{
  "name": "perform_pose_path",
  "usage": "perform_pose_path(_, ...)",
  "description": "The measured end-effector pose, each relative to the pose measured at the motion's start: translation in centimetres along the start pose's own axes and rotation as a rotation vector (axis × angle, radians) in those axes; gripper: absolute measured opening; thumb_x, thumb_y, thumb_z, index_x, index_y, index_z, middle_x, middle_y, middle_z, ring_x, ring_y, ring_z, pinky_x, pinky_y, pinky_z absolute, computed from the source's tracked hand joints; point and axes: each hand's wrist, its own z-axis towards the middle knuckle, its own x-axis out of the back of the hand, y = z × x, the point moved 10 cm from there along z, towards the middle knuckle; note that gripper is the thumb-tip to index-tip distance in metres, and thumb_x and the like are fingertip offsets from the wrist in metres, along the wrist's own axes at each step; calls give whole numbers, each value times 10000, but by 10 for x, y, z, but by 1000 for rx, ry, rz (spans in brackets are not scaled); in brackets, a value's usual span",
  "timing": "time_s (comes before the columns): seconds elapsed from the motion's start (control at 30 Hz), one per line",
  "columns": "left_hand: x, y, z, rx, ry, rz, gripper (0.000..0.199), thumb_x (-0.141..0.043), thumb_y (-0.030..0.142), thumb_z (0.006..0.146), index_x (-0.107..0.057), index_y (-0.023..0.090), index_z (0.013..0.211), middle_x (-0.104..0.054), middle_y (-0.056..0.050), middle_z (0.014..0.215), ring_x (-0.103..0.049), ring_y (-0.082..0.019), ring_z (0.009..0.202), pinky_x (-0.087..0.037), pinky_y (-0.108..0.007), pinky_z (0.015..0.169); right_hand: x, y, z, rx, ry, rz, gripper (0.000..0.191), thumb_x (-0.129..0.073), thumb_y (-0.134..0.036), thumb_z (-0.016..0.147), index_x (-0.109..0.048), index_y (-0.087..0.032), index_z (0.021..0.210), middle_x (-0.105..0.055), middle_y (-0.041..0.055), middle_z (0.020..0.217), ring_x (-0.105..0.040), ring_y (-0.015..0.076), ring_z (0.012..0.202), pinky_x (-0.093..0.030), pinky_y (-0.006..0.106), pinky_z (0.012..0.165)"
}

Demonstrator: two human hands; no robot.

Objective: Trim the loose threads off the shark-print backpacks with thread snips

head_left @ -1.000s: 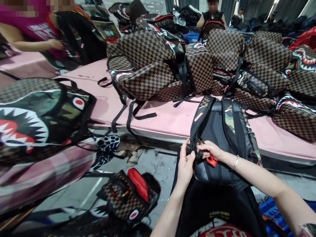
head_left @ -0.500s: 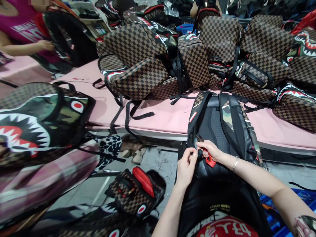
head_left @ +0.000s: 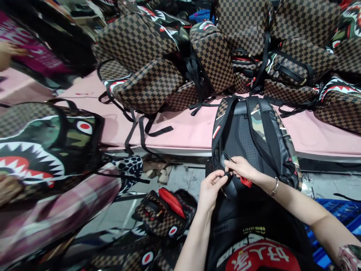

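Note:
A black backpack with camouflage and checkered trim leans on the pink table's front edge, its padded back and shoulder straps facing up. Over its lower left part, my left hand pinches the end of a black strap between thumb and fingers. Close beside it on the right, my right hand is closed around a small dark tool, whose thin tip points up and left. A red piece shows under my right palm. The fingertips of both hands nearly touch.
Checkered backpacks are piled along the pink table. At left, another person in a plaid sleeve is beside a shark-mouth backpack. More bags lie low in front. A blue crate stands at lower right.
The view has shifted, so the piled bags sit higher. My left hand has moved from the strap's bunched part to its end, and the red piece is more covered by my right hand.

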Motion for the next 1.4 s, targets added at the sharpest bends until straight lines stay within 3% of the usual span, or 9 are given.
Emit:
perform_pose_path(0.1,4,-9,1,46,25,-152,276,-776,262,548,-618,157,750,-684,-18,666,-642,-163,703,-479,-272,708,28,-5,-13,134,278,-30,257,-528,-428,771,-554,-174,755,-533,-25,602,-489,101,549,-387,211,525)
perform_pose_path(0.17,9,-14,3,71,62,-244,326,-794,270,519,-625,166,777,-695,-25,672,-656,-175,734,-481,-292,751,37,-6,-30,208,388,-46,234,-509,-397,788,-557,-178,856,-566,-5,719,-529,126,683,-418,242,645)
perform_pose_path(0.23,14,-17,4,78,94,-297,361,-807,273,495,-634,169,794,-698,-21,675,-659,-170,737,-478,-293,773,29,-3,-45,219,354,-42,227,-461,-365,819,-568,-177,887,-567,-1,735,-532,135,714,-416,254,677)
perform_pose_path(0.33,18,-18,5,76,105,-306,360,-805,274,504,-641,166,806,-702,-21,726,-653,-150,729,-472,-281,786,7,3,-64,194,208,2,250,-443,-361,842,-598,-174,898,-565,-1,702,-528,135,670,-404,237,602)
perform_pose_path(0.43,17,-19,3,57,106,-293,344,-790,282,537,-631,174,823,-708,-24,766,-652,-156,758,-468,-289,793,-4,1,-74,211,152,52,283,-464,-407,847,-613,-181,928,-591,1,715,-537,132,660,-395,222,568)
perform_pose_path(0.57,12,-20,0,20,99,-272,298,-763,296,574,-603,176,795,-716,-38,781,-654,-188,822,-468,-303,795,-4,0,-75,214,171,-34,292,-466,-422,853,-640,-188,874,-636,4,748,-563,142,678,-407,230,605)
perform_pose_path(0.77,8,-19,-3,-35,97,-205,235,-727,297,613,-590,175,760,-722,-60,851,-649,-200,878,-472,-281,768,-3,3,-78,235,192,-196,289,-448,-393,868,-641,-192,943,-669,21,764,-594,170,687,-429,256,623)
perform_pose_path(1.07,6,-18,-3,-70,67,-170,187,-713,268,632,-602,167,743,-720,-77,899,-639,-215,940,-444,-301,852,-7,-17,-84,368,146,-462,284,-385,-346,907,-607,-182,975,-670,52,805,-615,175,726,-433,256,647)
perform_pose_path(1.4,7,-19,-2,-69,56,-168,199,-724,278,625,-610,156,734,-721,-83,852,-648,-228,910,-419,-361,908,-6,-12,-79,423,143,-447,289,-398,-346,907,-627,-194,997,-683,51,840,-628,169,747,-457,259,686)
